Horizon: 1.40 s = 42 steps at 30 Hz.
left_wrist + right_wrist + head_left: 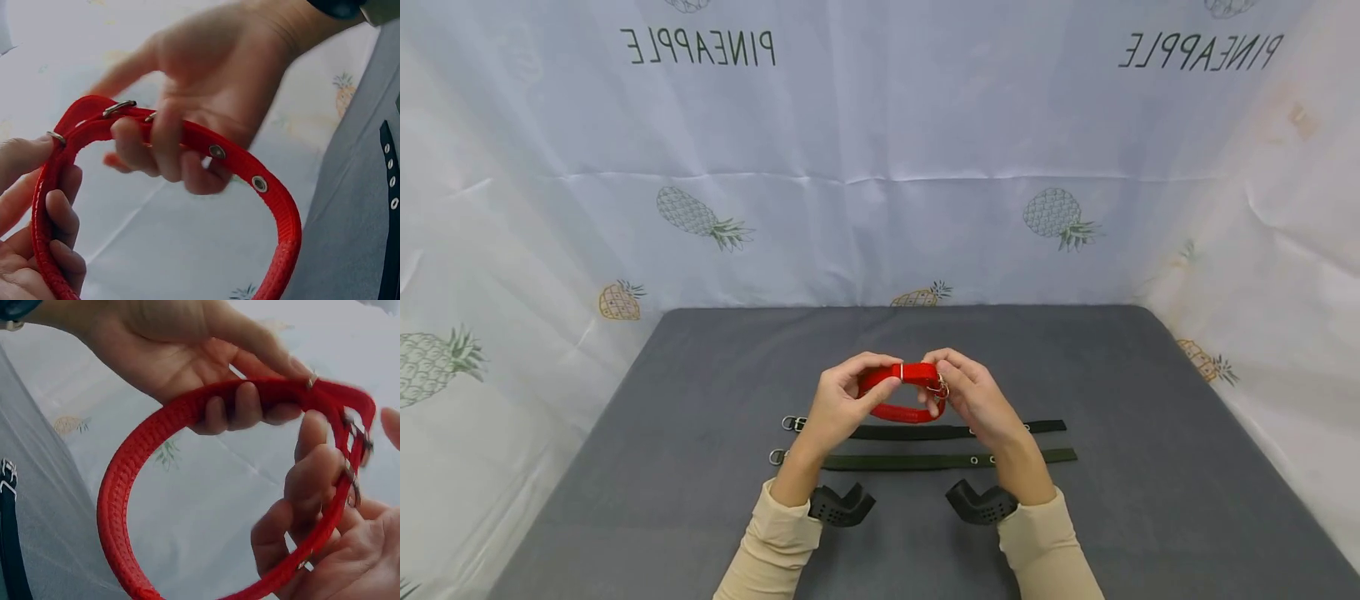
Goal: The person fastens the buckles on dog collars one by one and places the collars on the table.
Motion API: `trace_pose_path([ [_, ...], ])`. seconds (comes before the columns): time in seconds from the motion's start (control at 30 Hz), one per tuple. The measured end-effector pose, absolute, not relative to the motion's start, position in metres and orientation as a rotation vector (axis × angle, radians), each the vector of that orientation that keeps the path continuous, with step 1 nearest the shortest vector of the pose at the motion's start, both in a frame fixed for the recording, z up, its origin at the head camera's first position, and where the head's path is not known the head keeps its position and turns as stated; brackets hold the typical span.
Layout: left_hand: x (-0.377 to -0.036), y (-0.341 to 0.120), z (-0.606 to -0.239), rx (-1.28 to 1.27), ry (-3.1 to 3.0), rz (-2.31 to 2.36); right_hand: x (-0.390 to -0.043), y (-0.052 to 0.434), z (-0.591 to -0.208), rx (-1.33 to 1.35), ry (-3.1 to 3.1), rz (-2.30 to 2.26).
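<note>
A red collar (904,392) bent into a loop is held up over the grey table (700,375) between both hands. My left hand (842,404) grips the left part of the loop, thumb on top and fingers curled under the strap (125,487). My right hand (973,400) pinches the strap by the metal buckle (119,107), with its fingers wrapped over the band (275,200). Metal eyelets show along the free stretch. In the right wrist view the buckle (356,456) sits between the right hand's fingers (319,487).
Two dark collars lie flat side by side on the table under the hands, one nearer (925,461) and one farther (925,432), their metal rings at the left ends. A white pineapple-print cloth (880,167) walls the table at the back and both sides.
</note>
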<state>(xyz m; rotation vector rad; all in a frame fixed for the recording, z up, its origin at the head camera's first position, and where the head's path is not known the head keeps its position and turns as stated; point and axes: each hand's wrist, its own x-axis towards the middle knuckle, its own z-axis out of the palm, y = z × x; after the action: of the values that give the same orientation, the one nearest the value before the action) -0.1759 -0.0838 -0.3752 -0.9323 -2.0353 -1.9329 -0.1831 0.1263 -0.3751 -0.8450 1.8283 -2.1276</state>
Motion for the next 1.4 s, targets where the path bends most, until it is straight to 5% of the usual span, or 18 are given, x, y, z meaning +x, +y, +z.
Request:
trace_pose_path([
  [1.4,-0.181,-0.101,-0.377,-0.815,-2.168,-1.859,-0.190,0.150,-0.381,-0.868,1.946,-1.902],
])
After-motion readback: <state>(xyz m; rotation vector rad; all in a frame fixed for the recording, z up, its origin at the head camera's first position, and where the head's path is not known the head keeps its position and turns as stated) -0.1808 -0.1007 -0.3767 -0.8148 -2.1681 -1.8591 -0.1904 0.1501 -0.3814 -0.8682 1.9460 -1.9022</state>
